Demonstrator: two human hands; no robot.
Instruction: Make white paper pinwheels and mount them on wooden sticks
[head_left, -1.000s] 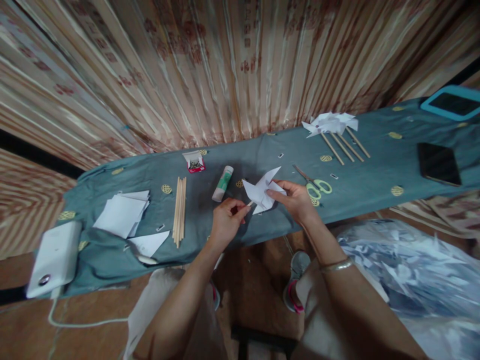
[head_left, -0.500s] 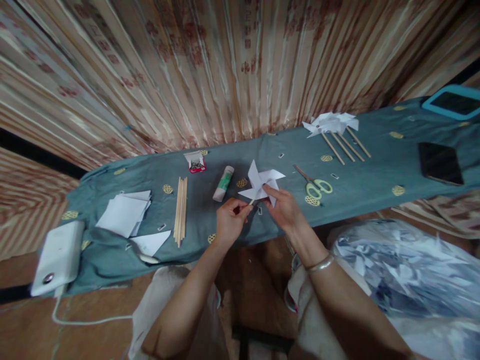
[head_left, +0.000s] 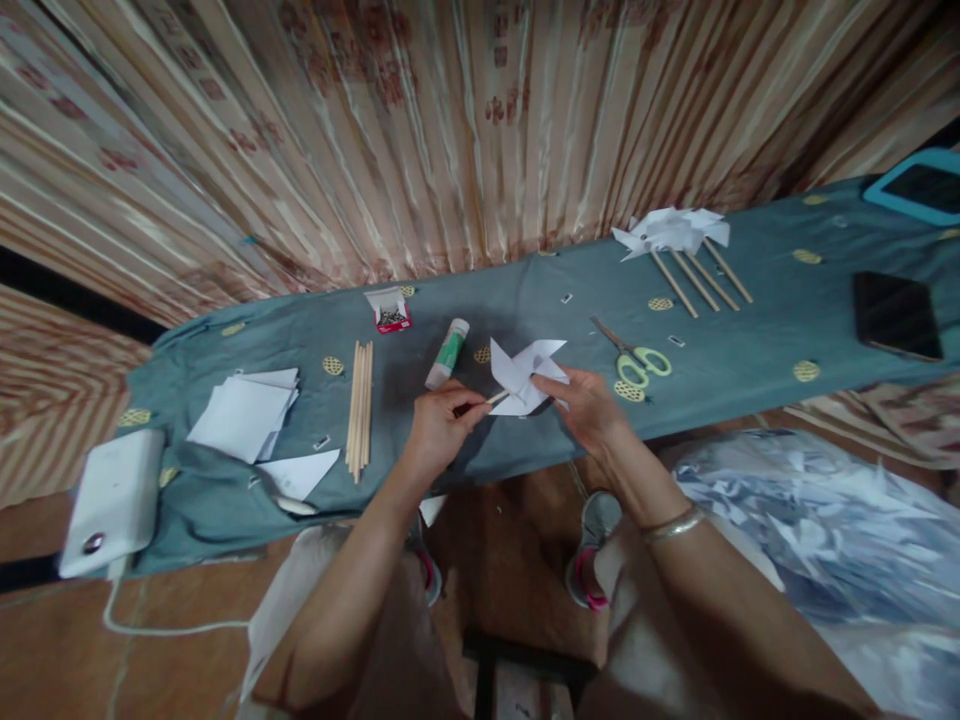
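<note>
Between my hands is a white paper pinwheel [head_left: 517, 376], held just above the cloth. My left hand [head_left: 442, 425] pinches a thin wooden stick [head_left: 497, 397] that runs to the pinwheel's underside. With thumb and fingers, my right hand [head_left: 589, 408] grips the pinwheel near its centre and right blades. Whether the stick is fixed to the paper I cannot tell. A glue stick [head_left: 448, 353] with a green label lies just beyond my left hand. To the right of my right hand rest scissors [head_left: 634, 360] with yellow-green handles.
On the cloth-covered table [head_left: 525, 290] lie wooden sticks [head_left: 360, 410], a red box of small metal pieces [head_left: 390, 312], paper squares [head_left: 240, 412], finished pinwheels [head_left: 671, 235], a dark phone [head_left: 898, 315] and a white device [head_left: 112, 500]. A plastic bag [head_left: 825, 530] sits right, below the table.
My left hand has shifted left and slightly down, still pinching the stick. The pinwheel has turned and tilted, and my right hand has moved a little right. The view has shifted slightly.
</note>
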